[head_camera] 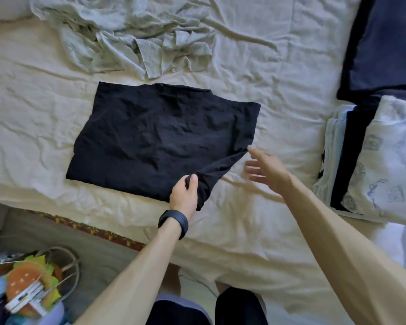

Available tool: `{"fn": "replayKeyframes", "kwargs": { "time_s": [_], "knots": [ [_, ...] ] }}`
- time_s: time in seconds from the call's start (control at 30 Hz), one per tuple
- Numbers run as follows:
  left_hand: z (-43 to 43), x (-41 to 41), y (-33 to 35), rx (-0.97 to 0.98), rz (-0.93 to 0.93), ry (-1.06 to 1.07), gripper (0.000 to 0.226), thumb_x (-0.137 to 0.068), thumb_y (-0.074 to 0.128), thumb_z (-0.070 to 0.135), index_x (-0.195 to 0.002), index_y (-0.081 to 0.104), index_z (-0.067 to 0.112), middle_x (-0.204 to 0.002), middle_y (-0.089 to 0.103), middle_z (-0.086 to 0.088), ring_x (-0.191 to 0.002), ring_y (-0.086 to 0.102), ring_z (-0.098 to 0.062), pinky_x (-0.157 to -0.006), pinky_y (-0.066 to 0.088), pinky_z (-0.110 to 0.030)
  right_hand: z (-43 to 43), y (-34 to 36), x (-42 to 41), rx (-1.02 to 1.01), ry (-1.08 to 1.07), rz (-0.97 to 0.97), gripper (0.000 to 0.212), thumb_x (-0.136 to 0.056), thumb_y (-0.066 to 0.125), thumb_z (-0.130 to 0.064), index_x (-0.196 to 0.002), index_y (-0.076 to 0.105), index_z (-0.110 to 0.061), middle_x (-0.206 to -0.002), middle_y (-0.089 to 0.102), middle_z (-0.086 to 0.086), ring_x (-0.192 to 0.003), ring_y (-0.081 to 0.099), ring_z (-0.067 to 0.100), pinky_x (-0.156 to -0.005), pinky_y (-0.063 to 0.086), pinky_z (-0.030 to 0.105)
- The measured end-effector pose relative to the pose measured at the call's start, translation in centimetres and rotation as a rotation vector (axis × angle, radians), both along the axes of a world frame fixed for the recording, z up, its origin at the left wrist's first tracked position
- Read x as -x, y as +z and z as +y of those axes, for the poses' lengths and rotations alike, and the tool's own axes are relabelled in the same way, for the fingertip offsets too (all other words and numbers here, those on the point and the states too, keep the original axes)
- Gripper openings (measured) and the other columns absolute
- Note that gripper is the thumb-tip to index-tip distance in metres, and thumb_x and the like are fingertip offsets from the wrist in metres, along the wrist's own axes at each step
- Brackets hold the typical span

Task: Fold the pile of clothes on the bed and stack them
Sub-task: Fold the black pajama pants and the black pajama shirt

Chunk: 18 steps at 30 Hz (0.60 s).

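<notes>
Flat mid-bed (256, 231): folded black garment (164, 134), long axis left-right, slightly skewed. Near-right corner pinched and lifted by left hand (185, 193), fingers curled on the cloth. Just beside right edge: right hand (265, 167), fingers spread, holding nothing. Beyond: crumpled pale green garment (127, 36). Far right: folded stack (380, 165). On floor, lower left: basket (74, 275), blurred colourful contents.

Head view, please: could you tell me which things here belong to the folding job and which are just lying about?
Job: black garment, its near corner gripped by the left hand; right hand, open beside it; crumpled pale green garment; folded stack.
Lying about: bag of oddments on the floor; patterned rug edge.
</notes>
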<state>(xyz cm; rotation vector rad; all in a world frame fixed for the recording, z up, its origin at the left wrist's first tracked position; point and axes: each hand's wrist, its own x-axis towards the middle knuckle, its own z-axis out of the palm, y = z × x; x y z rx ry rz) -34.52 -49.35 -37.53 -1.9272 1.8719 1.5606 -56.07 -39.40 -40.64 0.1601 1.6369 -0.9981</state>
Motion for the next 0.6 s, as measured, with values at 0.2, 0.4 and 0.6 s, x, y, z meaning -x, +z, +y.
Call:
{"fn": "replayKeyframes", "kwargs": {
  "time_s": [0.2,0.4,0.6],
  "knots": [
    [0.3,0.4,0.9,0.04,0.027,-0.018,0.026,-0.103,0.045,0.042,-0.081,0.056,0.033,-0.084,0.064,0.013,-0.084,0.058,-0.006,-0.078,0.043,-0.029,-4.9,-1.7,0.9,-0.006,-0.037,-0.002,0.05,-0.095,0.065,-0.05,-0.126,0.063,-0.011,-0.108,0.068,0.005,-0.092,0.068,0.025,-0.077,0.06,0.035],
    [1.0,-0.6,1.9,0.137,0.074,-0.086,0.03,-0.103,0.044,0.048,-0.082,0.056,0.03,-0.072,0.061,0.015,-0.073,0.057,-0.001,-0.067,0.045,-0.021,-6.7,-3.0,2.5,-0.042,-0.153,0.019,0.017,-0.094,0.071,-0.017,-0.109,0.063,-0.012,-0.094,0.066,0.005,-0.079,0.064,0.02,-0.069,0.051,0.031],
    [-0.1,-2.4,3.1,0.194,0.167,-0.089,0.032,-0.103,0.044,0.047,-0.086,0.058,0.023,-0.075,0.06,0.006,-0.071,0.056,-0.006,-0.068,0.046,-0.021,-8.5,-2.5,3.5,-0.089,-0.125,0.026,0.028,-0.09,0.071,-0.004,-0.074,0.05,-0.014,-0.064,0.043,0.001,-0.038,0.039,0.008,-0.038,0.032,0.018]
  ]
}}
